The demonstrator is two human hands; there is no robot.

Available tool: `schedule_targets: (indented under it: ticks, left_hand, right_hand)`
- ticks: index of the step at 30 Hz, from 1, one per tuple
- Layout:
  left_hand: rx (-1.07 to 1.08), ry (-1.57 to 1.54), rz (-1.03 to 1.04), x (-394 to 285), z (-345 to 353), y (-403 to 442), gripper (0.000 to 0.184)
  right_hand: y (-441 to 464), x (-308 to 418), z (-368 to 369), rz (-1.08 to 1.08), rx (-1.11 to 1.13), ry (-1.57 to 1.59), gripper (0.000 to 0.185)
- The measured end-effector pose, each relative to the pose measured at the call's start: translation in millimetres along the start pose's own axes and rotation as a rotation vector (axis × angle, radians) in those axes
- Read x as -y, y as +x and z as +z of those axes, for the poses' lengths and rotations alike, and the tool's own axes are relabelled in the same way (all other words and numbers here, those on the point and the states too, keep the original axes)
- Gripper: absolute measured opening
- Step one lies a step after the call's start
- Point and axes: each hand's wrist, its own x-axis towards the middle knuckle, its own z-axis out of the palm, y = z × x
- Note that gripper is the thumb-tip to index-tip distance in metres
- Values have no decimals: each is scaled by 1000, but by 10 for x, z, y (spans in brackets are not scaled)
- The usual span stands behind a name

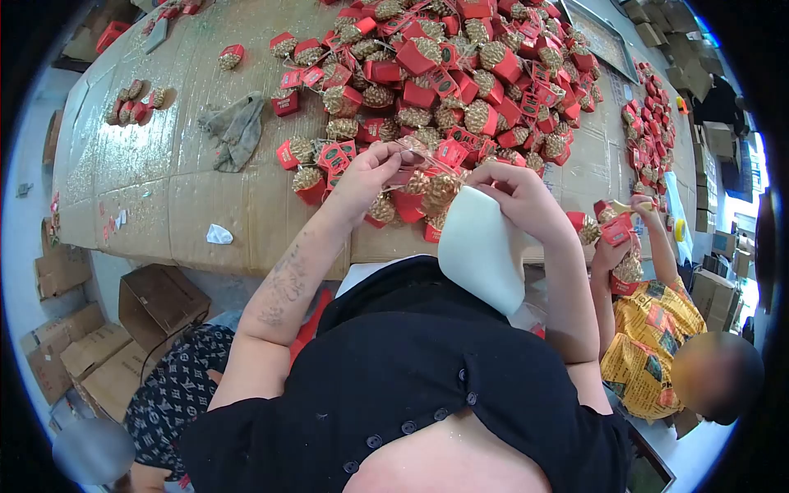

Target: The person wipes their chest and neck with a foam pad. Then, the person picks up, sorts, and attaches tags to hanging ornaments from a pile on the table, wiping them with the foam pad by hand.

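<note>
My left hand [374, 177] is above the table's near edge, its thumb and fingers pinched on thin, see-through pinkish strands [423, 154]. These strands run toward a gold, bumpy, pinecone-like ornament [442, 194] between my hands. My right hand [519, 195] is bent closed beside that ornament, fingertips close to it; what they grip is partly hidden. Below my right fingers, a smooth pale mint curved piece [481, 246] stands up in front of my lap. Beyond both hands lies a big heap of red-and-gold ornaments [419, 94], many with red tags.
Cardboard covers the table [189, 197]. On it are a grey rag [233, 131], a small ornament cluster [136, 104] and a white scrap [219, 234]. At right, a person in a yellow patterned shirt [649, 345] holds ornaments. Another person's dark patterned garment [177, 394] shows lower left, near cardboard boxes [156, 304].
</note>
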Motion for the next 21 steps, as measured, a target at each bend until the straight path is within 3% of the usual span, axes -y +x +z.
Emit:
schedule_targets:
  ticks: [4,5,7,10,11,14,17,21]
  left_hand:
    - [-99,-225,-101,-34,55,-43,28]
    - [-98,-225,-100,-23,54,-33,28]
    - [-83,-105,-300,24,34,29,27]
    - [-73,-100,-296,137,-3,121,21]
    - [-72,-98,-293,129,19,135,21]
    - [-339,-406,-117,110,43,184,21]
    - [-312,-637,-82,122,14,164,23]
    - [-255,-807,-122,129,202,73,20]
  right_hand:
    - [15,6,53,-183,-33,-58,15]
    - [20,25,63,-184,-33,-59,15]
    - [37,93,52,-326,-63,-181,17]
    - [51,244,-29,-484,-68,-393,16]
    - [33,292,-68,-486,-70,-395,16]
    - [-64,381,-166,-421,25,-579,14]
    - [-192,293,-240,-381,104,-667,15]
    - [-241,-91,-216,-148,168,-691,16]
